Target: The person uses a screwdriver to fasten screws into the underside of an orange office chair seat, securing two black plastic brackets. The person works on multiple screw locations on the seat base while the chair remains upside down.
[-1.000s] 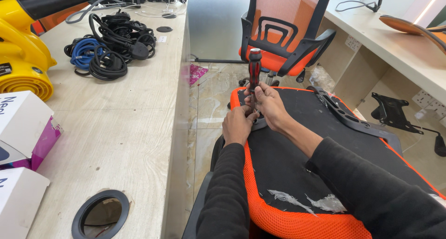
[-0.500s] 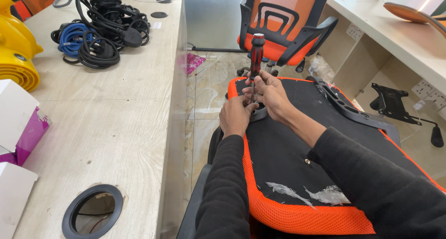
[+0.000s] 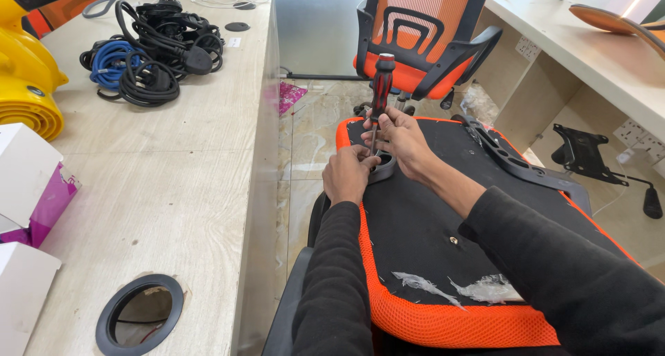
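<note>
Screwdriver (image 3: pixel 380 86): upright, tip down on the upturned seat base (image 3: pixel 443 217), right hand (image 3: pixel 400 138) clasping its shaft; left hand (image 3: pixel 348 174) pinches the bracket (image 3: pixel 383 167), steadying it.

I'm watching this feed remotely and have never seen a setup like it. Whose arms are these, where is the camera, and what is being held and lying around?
There is no machine here: the arms in black sleeves belong to a person, and the single camera sits on that person's head, looking down at the hands.

The right hand grips the shaft of an upright screwdriver with a red and black handle. The left hand rests at the tip, on a dark bracket. Both work on the black underside of an overturned seat with orange mesh edges.

On the left stands a wooden desk carrying coiled cables, a yellow blower and white boxes. Behind stands an orange office chair.
</note>
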